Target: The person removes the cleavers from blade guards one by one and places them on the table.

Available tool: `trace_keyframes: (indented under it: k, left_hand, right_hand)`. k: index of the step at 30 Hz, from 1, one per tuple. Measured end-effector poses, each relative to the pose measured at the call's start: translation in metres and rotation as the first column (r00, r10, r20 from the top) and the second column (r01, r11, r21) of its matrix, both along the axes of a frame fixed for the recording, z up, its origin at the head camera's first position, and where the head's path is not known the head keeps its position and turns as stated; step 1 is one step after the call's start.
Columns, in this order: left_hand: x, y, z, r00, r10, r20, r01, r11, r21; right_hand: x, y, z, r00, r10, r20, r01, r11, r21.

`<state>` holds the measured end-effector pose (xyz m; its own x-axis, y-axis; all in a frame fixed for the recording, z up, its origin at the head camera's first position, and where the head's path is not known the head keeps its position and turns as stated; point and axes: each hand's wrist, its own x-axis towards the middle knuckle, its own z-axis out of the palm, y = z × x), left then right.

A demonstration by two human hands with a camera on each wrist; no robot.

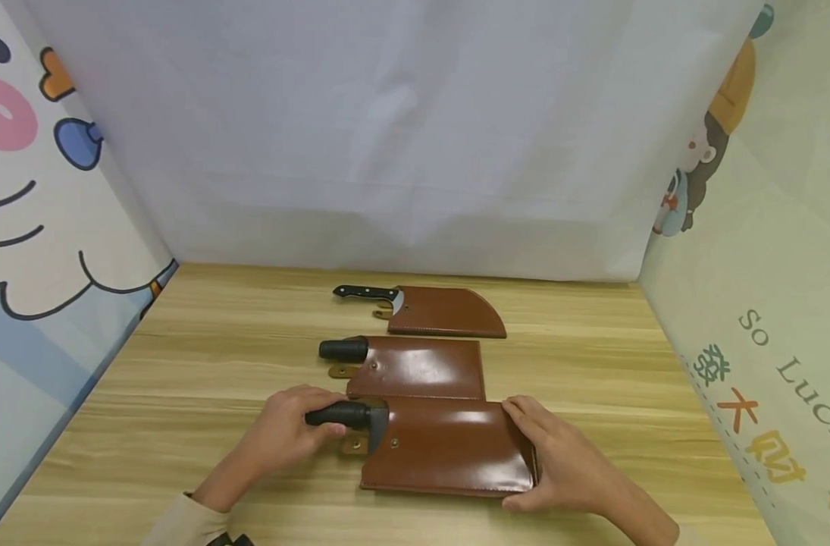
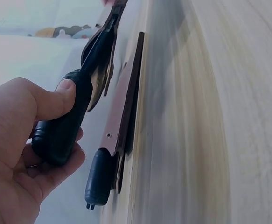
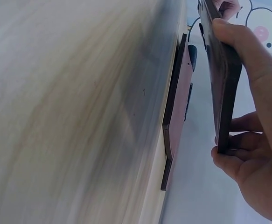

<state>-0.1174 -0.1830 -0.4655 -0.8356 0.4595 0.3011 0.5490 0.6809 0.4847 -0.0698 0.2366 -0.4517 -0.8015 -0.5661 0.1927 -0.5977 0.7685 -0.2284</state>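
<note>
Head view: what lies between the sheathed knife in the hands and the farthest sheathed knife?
The middle sheathed knife lies on the table between the held knife and the farthest knife, as the head view shows.

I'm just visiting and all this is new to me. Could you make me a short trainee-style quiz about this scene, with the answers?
1. How many brown sheaths show in the head view?
2. What does the left hand hold?
A) the middle handle
B) the nearest cleaver's black handle
C) the farthest sheath
3. True or false: the nearest sheath is raised off the wooden tabletop.

Key:
1. Three.
2. B.
3. True; both wrist views show a gap beneath it.
</note>
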Motion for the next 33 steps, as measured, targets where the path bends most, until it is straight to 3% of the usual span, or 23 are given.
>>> trace_keyframes:
  k: [6, 13, 33]
  left_hand:
    - [0.000, -0.005, 0.001, 1.000, 0.019, 0.016, -0.019, 1.000, 0.001]
    - [0.002, -0.007, -0.002, 0.999, -0.002, 0.050, 0.000, 0.999, 0.032]
    - [0.009, -0.019, -0.002, 0.998, 0.046, 0.045, -0.049, 0.997, 0.056]
  right_hand:
    - [0.001, 0.003, 0.000, 1.000, 0.004, -0.021, -0.004, 1.000, 0.001]
    - [0.004, 0.003, 0.001, 1.000, -0.007, -0.002, 0.007, 1.000, 0.006]
    - [0.006, 0.017, -0.002, 0.999, 0.000, -0.048, 0.000, 1.000, -0.006]
